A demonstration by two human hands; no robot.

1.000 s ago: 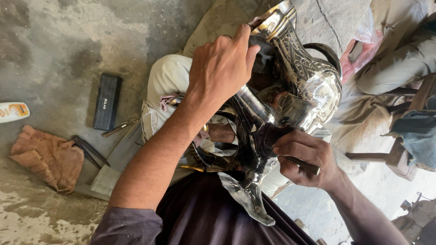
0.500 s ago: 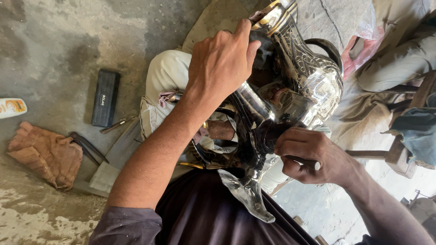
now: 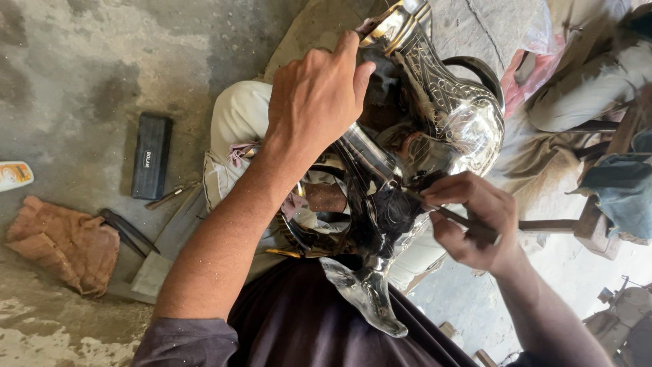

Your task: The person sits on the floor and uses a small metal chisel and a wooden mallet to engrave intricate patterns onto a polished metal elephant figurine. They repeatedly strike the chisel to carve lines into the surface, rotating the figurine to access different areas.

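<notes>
Rough grey concrete floor (image 3: 102,61), stained and patchy, lies left of the hands. On it: a black case (image 3: 151,156), a crumpled brown rag (image 3: 64,243), a dark tool (image 3: 129,231). Right of the hands the ground is bright with daylight, and a wooden stool (image 3: 598,217) stands there.

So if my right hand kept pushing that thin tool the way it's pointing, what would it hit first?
Most likely the dark patch on the shiny metal pot; the right hand aims the thin tool leftward at it, and the tip already looks on or nearly on it.
</notes>
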